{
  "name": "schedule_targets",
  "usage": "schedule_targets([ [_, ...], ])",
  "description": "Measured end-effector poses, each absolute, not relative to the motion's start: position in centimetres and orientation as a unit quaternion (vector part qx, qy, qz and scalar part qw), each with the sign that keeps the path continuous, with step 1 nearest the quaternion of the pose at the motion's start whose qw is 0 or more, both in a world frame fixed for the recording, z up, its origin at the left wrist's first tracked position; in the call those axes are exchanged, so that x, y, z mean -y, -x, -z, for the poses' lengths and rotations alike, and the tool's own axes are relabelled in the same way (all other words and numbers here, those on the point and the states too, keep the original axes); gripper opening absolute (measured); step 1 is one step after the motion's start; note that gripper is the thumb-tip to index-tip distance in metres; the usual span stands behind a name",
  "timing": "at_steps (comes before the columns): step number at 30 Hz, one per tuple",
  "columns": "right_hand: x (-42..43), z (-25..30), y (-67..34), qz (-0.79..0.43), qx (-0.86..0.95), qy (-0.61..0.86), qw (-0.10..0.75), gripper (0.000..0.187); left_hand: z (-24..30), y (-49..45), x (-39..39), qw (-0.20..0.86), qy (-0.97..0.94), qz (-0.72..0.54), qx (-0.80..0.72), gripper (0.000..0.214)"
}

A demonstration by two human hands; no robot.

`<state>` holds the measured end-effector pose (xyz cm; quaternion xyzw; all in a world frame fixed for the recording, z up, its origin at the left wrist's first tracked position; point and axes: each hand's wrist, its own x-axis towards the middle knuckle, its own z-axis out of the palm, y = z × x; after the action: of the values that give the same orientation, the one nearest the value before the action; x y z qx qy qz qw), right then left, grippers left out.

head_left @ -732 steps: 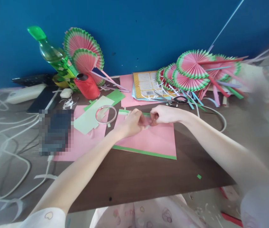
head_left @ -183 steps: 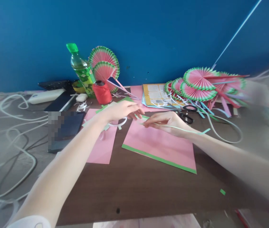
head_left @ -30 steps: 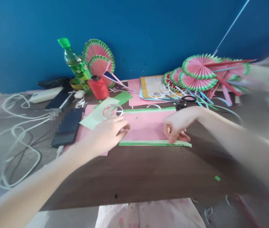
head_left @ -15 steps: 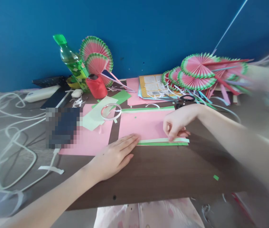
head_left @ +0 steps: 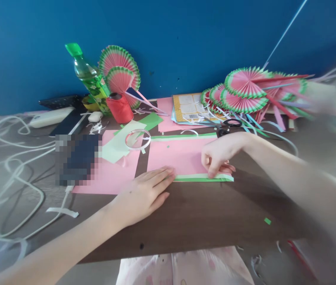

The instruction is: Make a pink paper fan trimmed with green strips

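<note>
A pink paper sheet with green and pale strips along its far and near edges lies on the dark brown table. My left hand lies flat and open, fingers stretched, with its fingertips on the sheet's near left corner. My right hand is curled, its fingers pinched on the pale green strip at the sheet's near edge. A clear tape roll rests just left of the sheet's far corner.
Behind are black scissors, a red thread spool, a green bottle, pink-green paper fans at the back left and back right, a yellow packet, more pink paper, a blurred phone and white cables.
Over the last second my left hand came off the sheet's left side and went flat on its near left corner. My right hand stayed pinched at the near edge strip.
</note>
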<state>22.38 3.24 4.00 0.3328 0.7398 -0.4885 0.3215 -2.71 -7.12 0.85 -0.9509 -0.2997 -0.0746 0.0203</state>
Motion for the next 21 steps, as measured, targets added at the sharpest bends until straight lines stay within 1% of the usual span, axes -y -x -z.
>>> schedule_targets([
  [3, -3.2, -4.0, -22.3, 0.484, -0.745, -0.325, 0.325, 0.050, -1.2, 1.0, 7.1, 0.060, 0.943, 0.098, 0.312, 0.032],
  [5, -3.2, -4.1, -22.1, 0.477, -0.749, -0.323, 0.327, 0.050, -1.0, -0.4, 7.0, 0.068, 0.941, 0.120, 0.310, 0.032],
  [9, -3.2, -4.3, -22.0, 0.469, -0.749, -0.330, 0.332, 0.051, -0.1, -2.2, 6.7, -0.012, 0.960, 0.072, 0.269, 0.046],
  [13, -3.4, -4.4, -22.2, 0.481, -0.739, -0.329, 0.336, 0.051, 0.3, -2.5, 6.4, -0.080, 0.961, 0.019, 0.264, 0.056],
  [16, -3.5, -4.4, -22.6, 0.499, -0.733, -0.319, 0.334, 0.050, 0.2, -2.3, 6.3, -0.096, 0.960, 0.011, 0.261, 0.059],
  [21, -3.6, -4.6, -23.2, 0.501, -0.739, -0.308, 0.327, 0.047, 0.1, -2.2, 6.3, -0.089, 0.962, 0.007, 0.258, 0.059],
])
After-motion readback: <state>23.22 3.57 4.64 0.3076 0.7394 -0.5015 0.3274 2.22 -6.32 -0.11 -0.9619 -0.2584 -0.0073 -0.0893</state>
